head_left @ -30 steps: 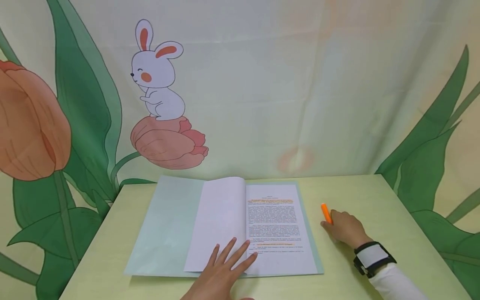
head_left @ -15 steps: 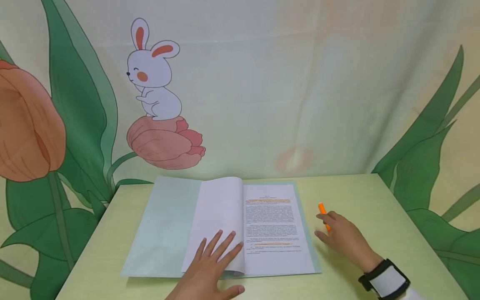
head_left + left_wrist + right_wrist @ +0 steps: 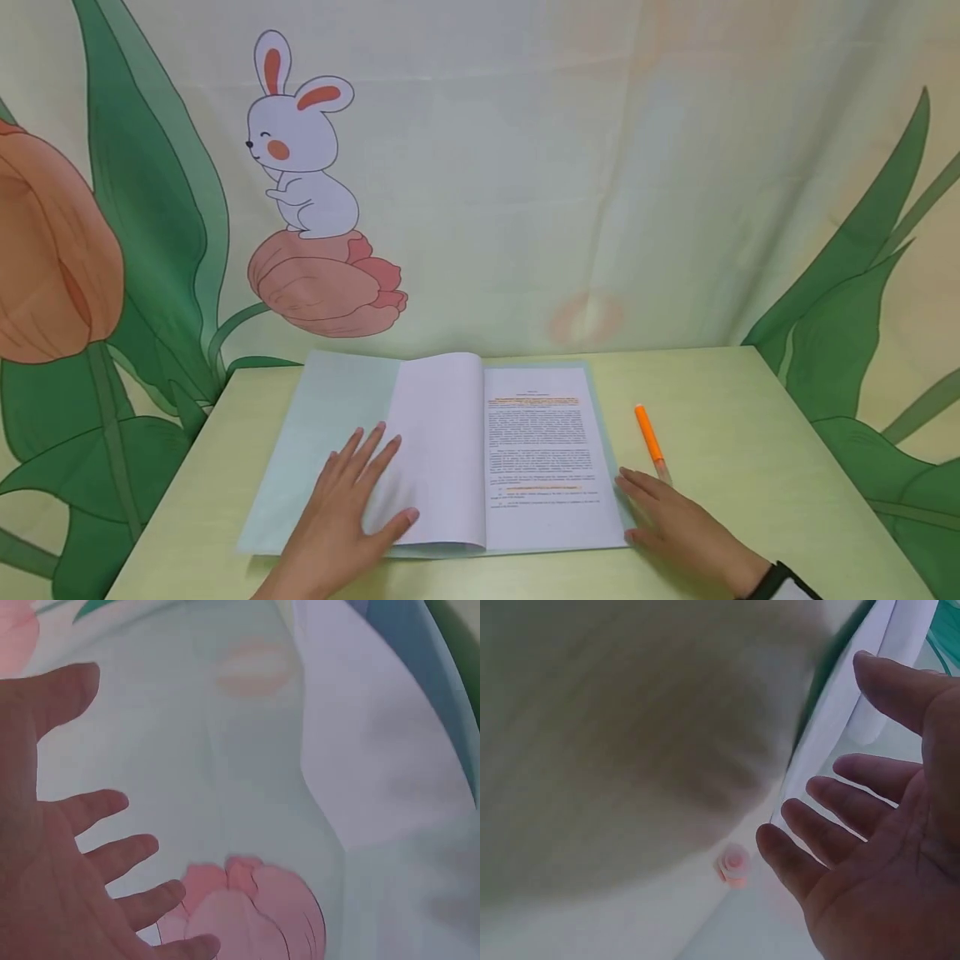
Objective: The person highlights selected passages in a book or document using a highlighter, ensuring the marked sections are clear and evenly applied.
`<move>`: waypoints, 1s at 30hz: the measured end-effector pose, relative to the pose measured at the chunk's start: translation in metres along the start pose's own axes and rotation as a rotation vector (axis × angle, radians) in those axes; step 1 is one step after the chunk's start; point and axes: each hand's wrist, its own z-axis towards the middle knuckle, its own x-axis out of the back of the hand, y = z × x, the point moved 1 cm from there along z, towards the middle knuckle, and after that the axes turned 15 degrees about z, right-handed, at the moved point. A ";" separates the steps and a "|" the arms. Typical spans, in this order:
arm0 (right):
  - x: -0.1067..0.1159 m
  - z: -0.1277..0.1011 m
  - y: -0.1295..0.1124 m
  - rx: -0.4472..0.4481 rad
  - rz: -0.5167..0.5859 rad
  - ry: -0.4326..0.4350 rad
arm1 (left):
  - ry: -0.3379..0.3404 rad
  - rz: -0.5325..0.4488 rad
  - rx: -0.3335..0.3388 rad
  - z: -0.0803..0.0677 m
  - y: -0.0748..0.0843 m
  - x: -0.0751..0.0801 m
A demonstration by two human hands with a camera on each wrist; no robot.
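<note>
While flat palms press the paper booklet (image 3: 480, 450), a slim orange pen (image 3: 648, 433) lies beside

Rabbit-and-tulip backdrop (image 3: 480, 167) hangs behind pale green table (image 3: 750, 400).

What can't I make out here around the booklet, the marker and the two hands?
- Printed page, head view: text too small to read.
- Left hand, head view: wrist cut off by the bottom edge; contact with the page beneath is hidden by the hand itself.
- Orange marker, right wrist view: only its blurred end shows.
- Right hand, head view: unclear whether the fingertips touch the folder edge.
</note>
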 end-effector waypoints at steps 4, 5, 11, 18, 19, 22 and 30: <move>-0.005 -0.004 0.002 0.020 -0.018 -0.031 | 0.041 -0.055 0.129 -0.002 -0.035 0.005; -0.005 -0.005 0.002 0.029 -0.020 -0.034 | 0.050 -0.074 0.160 -0.004 -0.045 0.005; -0.005 -0.006 0.002 0.036 -0.032 -0.050 | 0.014 -0.206 0.348 -0.013 -0.100 -0.004; -0.006 -0.004 0.003 0.016 -0.033 -0.062 | -0.170 -0.371 0.557 -0.025 -0.133 -0.025; -0.006 -0.004 0.004 0.018 -0.031 -0.063 | -0.205 -0.407 0.575 -0.025 -0.135 -0.027; -0.006 -0.003 0.003 0.012 -0.029 -0.068 | -0.289 -0.545 0.638 -0.024 -0.141 -0.033; -0.006 -0.001 0.003 0.003 -0.025 -0.072 | -0.408 -0.685 0.764 -0.023 -0.152 -0.031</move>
